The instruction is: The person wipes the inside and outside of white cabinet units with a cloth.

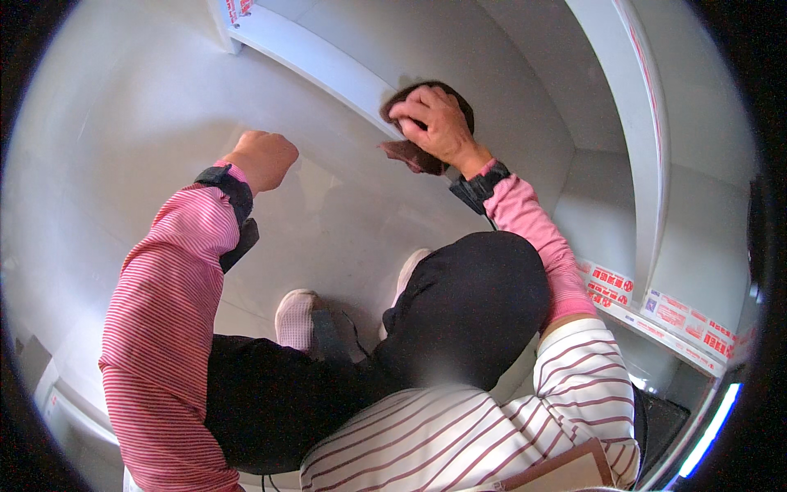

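My right hand [433, 123] presses a dark brown cloth [413, 155] onto the lowest board of a white shelf unit, at the board's front edge [344, 86]. Part of the cloth is bunched under the fingers, and a loose fold hangs over the edge towards the floor. Off to the left, my left hand [264, 158] is curled into a fist above the pale, glossy floor [307, 227]. Its fingertips are turned away from view, and nothing shows in it. Both wrists wear black straps over pink striped sleeves.
White upright panels [652, 154] divide the shelf unit on the right. Strips of printed red-and-white tape [688, 320] run along its edge. My bent knee in black trousers [467, 301] and my light shoes [296, 320] are close below the hands. A bright light strip [710, 430] glows at lower right.
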A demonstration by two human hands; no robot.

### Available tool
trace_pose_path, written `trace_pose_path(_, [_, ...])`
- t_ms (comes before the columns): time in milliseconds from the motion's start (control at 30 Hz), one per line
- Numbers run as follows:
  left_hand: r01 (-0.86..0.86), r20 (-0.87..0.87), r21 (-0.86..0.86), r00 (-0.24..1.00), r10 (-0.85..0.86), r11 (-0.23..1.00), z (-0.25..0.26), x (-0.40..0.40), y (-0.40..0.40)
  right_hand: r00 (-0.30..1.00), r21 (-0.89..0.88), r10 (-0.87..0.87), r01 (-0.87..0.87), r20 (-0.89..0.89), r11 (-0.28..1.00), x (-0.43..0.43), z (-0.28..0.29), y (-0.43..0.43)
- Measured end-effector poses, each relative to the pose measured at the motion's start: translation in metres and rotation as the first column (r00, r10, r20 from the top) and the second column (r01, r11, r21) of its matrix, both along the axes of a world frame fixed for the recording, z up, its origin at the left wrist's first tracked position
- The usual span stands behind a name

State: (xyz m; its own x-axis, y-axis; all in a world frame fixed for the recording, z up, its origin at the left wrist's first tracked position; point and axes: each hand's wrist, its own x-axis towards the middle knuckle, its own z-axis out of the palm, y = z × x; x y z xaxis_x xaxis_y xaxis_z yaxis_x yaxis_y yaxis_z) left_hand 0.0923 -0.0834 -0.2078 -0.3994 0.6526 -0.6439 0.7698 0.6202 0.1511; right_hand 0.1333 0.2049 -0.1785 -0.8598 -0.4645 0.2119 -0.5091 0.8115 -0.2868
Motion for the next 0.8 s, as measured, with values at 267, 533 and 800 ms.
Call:
trace_pose_path(267, [0.045,0.025,-0.078,0.999,-0.043,0.996,0.009,-0.002,0.003,0.994,-0.014,-0.02,0.018,-0.107,1.0,0.002,0.01,-0.014])
trace_pose_path(533, [0.021,0.007,-0.039,1.0,-0.021,0.999,0.005,0.008,0.005,0.991,0.053,0.015,-0.008,-0.131,0.999,0.014,0.008,-0.006])
trace_pose_path(800, [-0.015,0.005,-0.043,1.0,0.015,0.999,0.002,0.009,0.002,0.996,0.053,0.006,-0.002,-0.087,0.999,0.016,0.006,-0.008])
